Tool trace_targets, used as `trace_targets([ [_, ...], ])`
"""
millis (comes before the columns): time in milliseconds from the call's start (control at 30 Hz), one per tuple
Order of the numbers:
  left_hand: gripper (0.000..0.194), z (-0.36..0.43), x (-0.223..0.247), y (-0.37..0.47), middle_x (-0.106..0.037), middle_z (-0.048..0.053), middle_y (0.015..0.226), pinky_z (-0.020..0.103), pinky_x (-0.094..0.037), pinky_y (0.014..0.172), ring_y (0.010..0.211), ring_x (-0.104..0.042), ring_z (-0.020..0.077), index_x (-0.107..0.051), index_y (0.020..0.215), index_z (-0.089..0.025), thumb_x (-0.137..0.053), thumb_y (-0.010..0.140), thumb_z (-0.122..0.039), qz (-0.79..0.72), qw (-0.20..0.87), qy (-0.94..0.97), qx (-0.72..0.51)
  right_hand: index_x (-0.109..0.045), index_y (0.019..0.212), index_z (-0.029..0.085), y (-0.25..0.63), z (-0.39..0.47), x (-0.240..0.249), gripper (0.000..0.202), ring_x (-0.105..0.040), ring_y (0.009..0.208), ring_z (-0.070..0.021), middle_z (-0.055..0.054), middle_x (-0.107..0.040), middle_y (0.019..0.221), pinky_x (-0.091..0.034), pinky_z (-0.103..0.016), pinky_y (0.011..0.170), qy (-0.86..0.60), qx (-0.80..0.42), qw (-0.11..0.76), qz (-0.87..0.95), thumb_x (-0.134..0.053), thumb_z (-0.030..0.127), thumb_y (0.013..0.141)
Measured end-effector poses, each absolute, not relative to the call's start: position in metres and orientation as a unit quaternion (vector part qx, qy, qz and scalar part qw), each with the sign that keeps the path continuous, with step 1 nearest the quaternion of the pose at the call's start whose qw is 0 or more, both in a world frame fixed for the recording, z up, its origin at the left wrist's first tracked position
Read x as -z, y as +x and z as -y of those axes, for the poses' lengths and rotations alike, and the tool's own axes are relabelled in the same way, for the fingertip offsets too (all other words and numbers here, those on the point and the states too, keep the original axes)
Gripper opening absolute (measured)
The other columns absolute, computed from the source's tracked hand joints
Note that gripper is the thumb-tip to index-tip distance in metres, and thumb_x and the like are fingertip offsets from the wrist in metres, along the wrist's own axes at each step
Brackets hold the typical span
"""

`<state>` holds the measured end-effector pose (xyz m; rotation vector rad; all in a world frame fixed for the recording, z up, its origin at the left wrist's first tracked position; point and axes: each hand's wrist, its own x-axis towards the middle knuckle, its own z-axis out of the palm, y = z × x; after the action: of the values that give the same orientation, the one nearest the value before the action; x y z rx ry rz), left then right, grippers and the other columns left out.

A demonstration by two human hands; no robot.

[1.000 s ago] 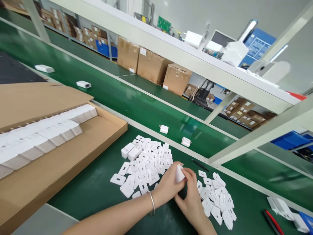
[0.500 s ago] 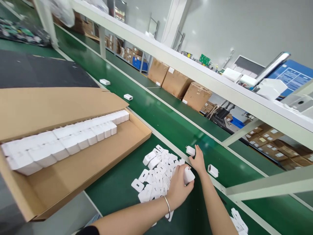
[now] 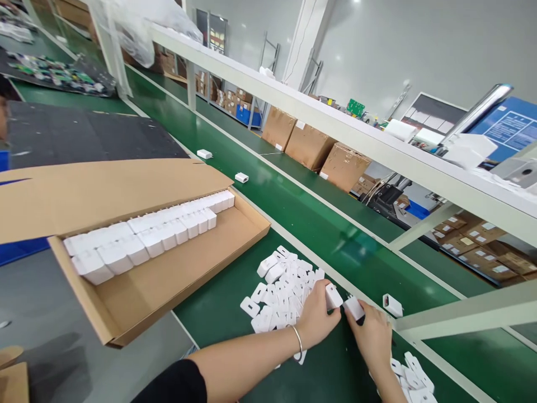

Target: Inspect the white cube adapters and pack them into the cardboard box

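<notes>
My left hand [image 3: 318, 313], with a bangle at the wrist, grips a white adapter housing [image 3: 334, 296] between thumb and fingers. Close by on the right, my right hand [image 3: 371, 330] pinches another white adapter [image 3: 353, 308] that has prongs at its far end. The two pieces are near each other with a small gap. Left of my left hand lies a pile of small white plastic covers [image 3: 289, 288] on the green table. A second group of white covers [image 3: 413, 380] sits beside my right forearm.
An open cardboard box [image 3: 201, 274] at left holds rows of white adapters [image 3: 138, 240]. Single adapters [image 3: 392, 305] rest on the green conveyor [image 3: 306, 218]. A white shelf frame [image 3: 335, 123] crosses above it; a dark mat [image 3: 92, 134] lies upper left.
My right hand has drawn back from the conveyor with an adapter pinched in it, next to the piece in my left hand. The camera view has shifted, showing more on the left.
</notes>
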<state>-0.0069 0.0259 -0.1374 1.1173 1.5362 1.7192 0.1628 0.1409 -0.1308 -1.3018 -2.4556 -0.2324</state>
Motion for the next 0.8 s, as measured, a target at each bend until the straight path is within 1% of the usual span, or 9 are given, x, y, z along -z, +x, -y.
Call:
trace_targets([
  [167,0.053,-0.016,0.127,-0.004,-0.064,0.008,0.115,0.043,-0.051,0.094,0.106,-0.063,0.0268,-0.052,0.119,-0.025,-0.065,0.071,-0.007,-0.525,0.199,0.507,-0.653,-0.060,0.131,0.019,0.182,-0.086,0.139,0.057,-0.062,0.120,-0.0416,-0.018,-0.070,0.129,-0.050,-0.053,0.090,-0.454,0.087,0.221,0.859,-0.046,0.060,0.095],
  [267,0.055,-0.004,0.103,-0.006,-0.067,0.008,0.120,0.046,-0.050,0.098,0.112,-0.062,0.0294,-0.054,0.122,-0.027,-0.073,0.072,-0.015,-0.459,0.108,0.570,-0.673,-0.064,0.122,0.020,0.196,-0.075,0.132,0.052,-0.062,0.118,-0.0434,-0.018,-0.070,0.127,-0.051,-0.055,0.087,-0.474,0.085,0.259,0.837,-0.044,0.059,0.094],
  [333,0.059,0.002,0.084,-0.012,-0.068,0.008,0.125,0.047,-0.048,0.101,0.116,-0.060,0.0301,-0.051,0.128,-0.029,-0.076,0.075,-0.020,-0.442,0.038,0.575,-0.687,-0.068,0.115,0.022,0.209,-0.074,0.128,0.049,-0.062,0.115,-0.0446,-0.018,-0.070,0.124,-0.050,-0.056,0.085,-0.506,0.083,0.280,0.812,-0.042,0.057,0.094],
  [467,0.051,0.006,0.052,-0.056,-0.066,0.009,0.130,0.047,-0.045,0.101,0.119,-0.058,0.0286,-0.046,0.129,-0.029,-0.073,0.085,-0.024,-0.462,-0.122,0.563,-0.674,-0.073,0.103,0.022,0.235,-0.081,0.122,0.051,-0.063,0.109,-0.0474,-0.020,-0.072,0.114,-0.051,-0.061,0.081,-0.568,0.044,0.277,0.774,-0.038,0.058,0.093],
  [567,0.047,0.004,0.043,-0.124,-0.061,0.014,0.133,0.047,-0.043,0.105,0.126,-0.055,0.0313,-0.050,0.129,-0.023,-0.071,0.089,-0.033,-0.557,-0.188,0.580,-0.564,-0.076,0.105,0.021,0.249,-0.086,0.121,0.055,-0.060,0.115,-0.0496,-0.022,-0.072,0.114,-0.050,-0.065,0.085,-0.590,0.040,0.277,0.757,-0.038,0.059,0.093],
  [633,0.049,0.006,0.043,-0.179,-0.057,0.015,0.139,0.046,-0.039,0.111,0.133,-0.051,0.0322,-0.051,0.136,-0.020,-0.066,0.092,-0.036,-0.684,-0.182,0.557,-0.434,-0.076,0.108,0.020,0.254,-0.090,0.124,0.057,-0.059,0.117,-0.0507,-0.023,-0.071,0.117,-0.049,-0.068,0.087,-0.603,0.044,0.263,0.752,-0.039,0.060,0.092],
  [667,0.049,0.009,0.044,-0.206,-0.054,0.013,0.145,0.043,-0.039,0.112,0.136,-0.049,0.0305,-0.048,0.142,-0.021,-0.059,0.097,-0.038,-0.747,-0.166,0.538,-0.355,-0.076,0.109,0.021,0.256,-0.092,0.127,0.057,-0.059,0.117,-0.0509,-0.023,-0.071,0.119,-0.049,-0.068,0.087,-0.609,0.042,0.249,0.752,-0.040,0.061,0.091],
  [733,0.043,0.020,0.050,-0.254,-0.055,0.014,0.142,0.041,-0.040,0.109,0.129,-0.053,0.0309,-0.053,0.141,-0.021,-0.052,0.100,-0.035,-0.789,-0.146,0.515,-0.303,-0.077,0.109,0.021,0.258,-0.095,0.136,0.058,-0.060,0.117,-0.0501,-0.022,-0.070,0.122,-0.050,-0.068,0.087,-0.613,0.029,0.218,0.759,-0.042,0.062,0.088],
  [800,0.038,0.035,0.058,-0.291,-0.058,0.016,0.134,0.042,-0.042,0.105,0.121,-0.056,0.0332,-0.061,0.133,-0.019,-0.053,0.098,-0.034,-0.826,-0.131,0.484,-0.257,-0.077,0.108,0.021,0.257,-0.097,0.147,0.058,-0.061,0.115,-0.0478,-0.021,-0.070,0.124,-0.052,-0.065,0.086,-0.607,0.009,0.192,0.771,-0.043,0.062,0.086],
])
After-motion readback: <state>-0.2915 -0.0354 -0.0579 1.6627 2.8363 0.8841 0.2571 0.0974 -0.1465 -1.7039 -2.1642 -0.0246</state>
